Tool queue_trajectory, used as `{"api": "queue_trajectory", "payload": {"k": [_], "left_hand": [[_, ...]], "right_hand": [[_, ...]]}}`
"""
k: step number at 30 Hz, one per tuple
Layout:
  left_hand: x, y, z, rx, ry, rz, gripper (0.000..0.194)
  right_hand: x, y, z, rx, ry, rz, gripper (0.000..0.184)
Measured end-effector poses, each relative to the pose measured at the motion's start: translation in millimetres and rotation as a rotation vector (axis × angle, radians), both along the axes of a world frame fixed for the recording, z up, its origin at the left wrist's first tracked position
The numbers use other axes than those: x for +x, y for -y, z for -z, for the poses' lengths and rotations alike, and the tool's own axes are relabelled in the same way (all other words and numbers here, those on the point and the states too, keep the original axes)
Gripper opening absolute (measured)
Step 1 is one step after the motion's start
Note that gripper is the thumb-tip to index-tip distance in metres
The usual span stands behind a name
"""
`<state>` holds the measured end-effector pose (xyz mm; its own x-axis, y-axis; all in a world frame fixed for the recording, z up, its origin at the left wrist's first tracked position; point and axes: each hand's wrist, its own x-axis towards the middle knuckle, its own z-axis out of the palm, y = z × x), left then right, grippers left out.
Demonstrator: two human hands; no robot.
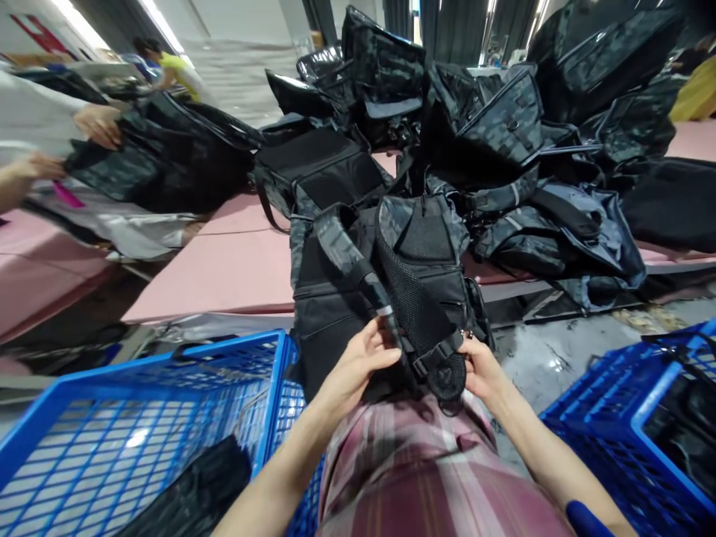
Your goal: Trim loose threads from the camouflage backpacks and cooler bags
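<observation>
A black and grey camouflage backpack (330, 328) leans against the pink table edge in front of me, its back panel and straps facing me. My left hand (363, 358) has its fingers curled at the edge of one shoulder strap (350, 253), the thumb stretched along it. With fingers pinched, my right hand (479, 365) holds the side of the other, mesh-lined shoulder strap (408, 283) by its black plastic buckle (436, 354). That strap's padded end (448, 379) hangs between my hands, close to my plaid clothing. The fingertips of both hands are partly hidden.
More camouflage backpacks (497, 127) are heaped on the pink table (224, 261). Blue plastic baskets stand left (280, 373) and right (632, 403), with dark items inside. At the left, a co-worker's hands (101, 123) hold another dark bag (168, 156).
</observation>
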<state>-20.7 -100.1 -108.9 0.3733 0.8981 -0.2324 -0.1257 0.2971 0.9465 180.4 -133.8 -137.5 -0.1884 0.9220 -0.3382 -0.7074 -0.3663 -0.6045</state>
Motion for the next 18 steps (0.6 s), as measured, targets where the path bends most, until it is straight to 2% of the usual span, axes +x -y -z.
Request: {"api": "queue_trajectory", "payload": {"k": [2, 4, 5, 6, 7, 8, 10, 11, 13, 17, 18], "left_hand": [[2, -9, 6.9, 0.268, -0.316, -0.266, 0.069], [-2, -3, 15.7, 0.652, -0.648, -0.613, 0.065], [-3, 5, 19.6, 0.873, -0.761, -0.679, 0.058], [-3, 15, 22.7, 1.077, -0.835, -0.631, 0.048], [-1, 27, 25.0, 1.251, -0.865, -0.493, 0.037], [4, 37, 26.7, 1.359, -0.861, -0.306, 0.028], [18, 52, 30.0, 1.435, -0.798, -0.033, 0.021], [26, 54, 32.3, 1.452, -0.758, 0.047, 0.021], [40, 51, 39.0, 1.473, -0.731, 0.093, 0.024], [50, 33, 57.1, 1.34, -0.824, -0.044, 0.026], [50, 29, 60.8, 1.308, -0.806, -0.038, 0.025]], "right_hand": [[0, -8, -4.6, -0.001, 0.038, 0.066, 0.026], [0, -16, -7.8, 0.006, 0.09, 0.104, 0.022], [-1, -19, -8.8, 0.008, 0.111, 0.107, 0.021], [-1, -22, -9.2, 0.007, 0.126, 0.105, 0.02], [-2, -23, -9.3, 0.002, 0.137, 0.103, 0.019], [-3, -24, -8.9, -0.007, 0.147, 0.101, 0.019], [-4, -23, -6.7, -0.027, 0.164, 0.1, 0.02], [-5, -21, -5.0, -0.037, 0.172, 0.107, 0.021], [-4, -15, 0.1, -0.062, 0.187, 0.126, 0.023], [2, -3, 16.3, -0.136, 0.212, 0.174, 0.03], [5, -1, 20.9, -0.147, 0.211, 0.183, 0.032]]}}
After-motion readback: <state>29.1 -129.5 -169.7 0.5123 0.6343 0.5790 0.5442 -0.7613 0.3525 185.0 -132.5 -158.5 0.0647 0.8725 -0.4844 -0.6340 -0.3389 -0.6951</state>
